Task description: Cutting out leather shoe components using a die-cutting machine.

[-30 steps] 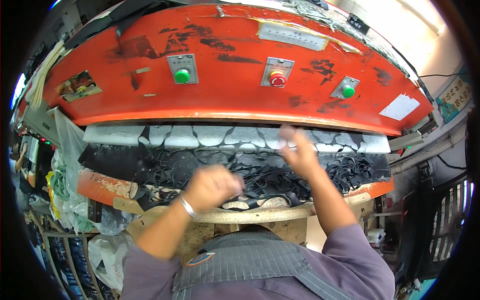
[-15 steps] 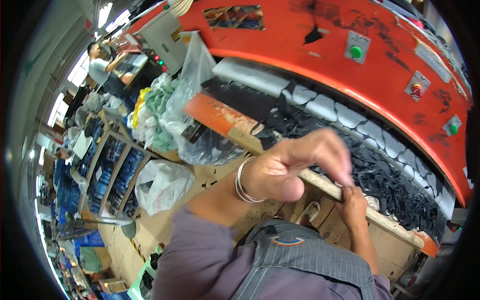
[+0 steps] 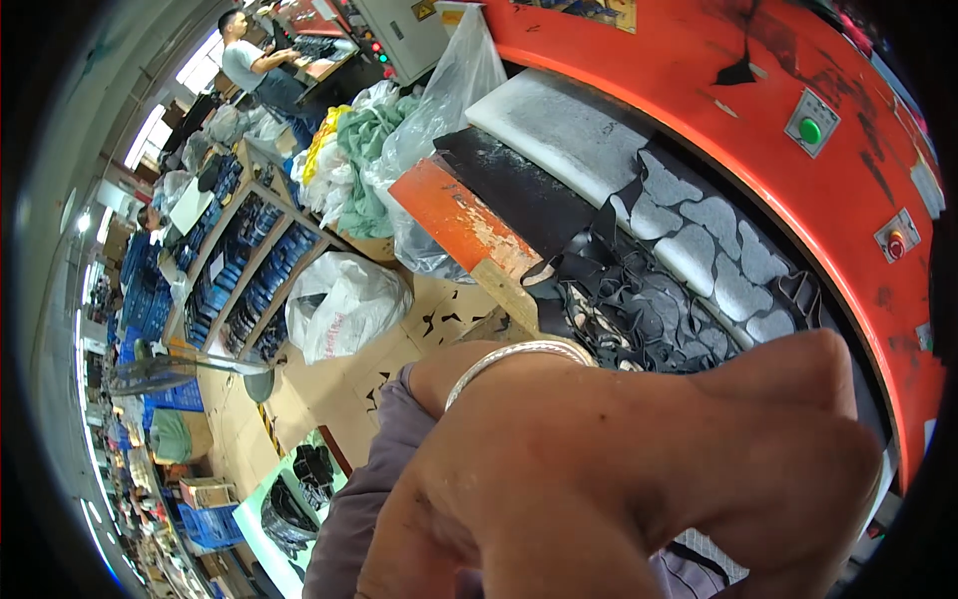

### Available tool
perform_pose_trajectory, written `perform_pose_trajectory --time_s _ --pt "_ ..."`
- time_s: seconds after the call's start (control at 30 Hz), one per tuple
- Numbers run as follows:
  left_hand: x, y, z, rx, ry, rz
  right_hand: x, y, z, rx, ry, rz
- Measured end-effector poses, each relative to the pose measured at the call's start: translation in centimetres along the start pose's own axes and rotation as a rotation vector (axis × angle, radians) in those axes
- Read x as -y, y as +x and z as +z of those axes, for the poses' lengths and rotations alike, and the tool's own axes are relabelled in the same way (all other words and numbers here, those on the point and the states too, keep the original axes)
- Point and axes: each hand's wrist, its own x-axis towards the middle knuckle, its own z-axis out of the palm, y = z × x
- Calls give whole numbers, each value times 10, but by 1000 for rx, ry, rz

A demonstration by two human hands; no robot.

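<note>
Black scraps [image 3: 639,299], thin and ragged, lie heaped on the bed before the red machine [image 3: 689,70], just behind the wooden rail [image 3: 507,297]. Beyond them a white slab [image 3: 559,110] runs along under the machine's edge, and over its nearer stretch lies a black web [image 3: 627,193], narrow bands around rounded gaps where the pale surface shows.

The left hand [image 3: 609,459], a silvery bangle [image 3: 519,351] at its wrist, looms right up against the camera with fingers bent. It hides part of the heap and the rail. Its fingertips do not show clearly, so whether they meet, stand apart or pinch something cannot be told. The right hand cannot be made out.

Judging by their curls and folds, the scraps should be light, soft and limp, hard to damage in any way that matters but quick to tangle; a handful would likely drag its neighbours along. The near edge of the heap, beside the rail, looks the best grip, with the whole palm around a clump. The web probably stretches or tears at its narrow necks, so its broader outer band seems the safer hold. The slab looks stiff and heavier.
</note>
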Motion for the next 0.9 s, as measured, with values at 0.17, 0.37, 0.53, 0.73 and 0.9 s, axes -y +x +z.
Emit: perform_pose_trajectory --time_s 0.17,0.37,0.53,0.73,0.9 --pt "4 12 -18 -23 74 -28 -113 98 -44 -314 -520 -207" --pt "27 22 -50 -2 30 -94 -117 136 -56 -57 -466 -227" --pt "59 48 -66 54 -77 -147 -137 141 -71 -119 -452 -235" --pt "79 60 -64 145 -240 -161 -181 75 -96 -531 -38 399" --pt "205 47 -26 -6 21 -316 -232 26 -44 -747 512 893"
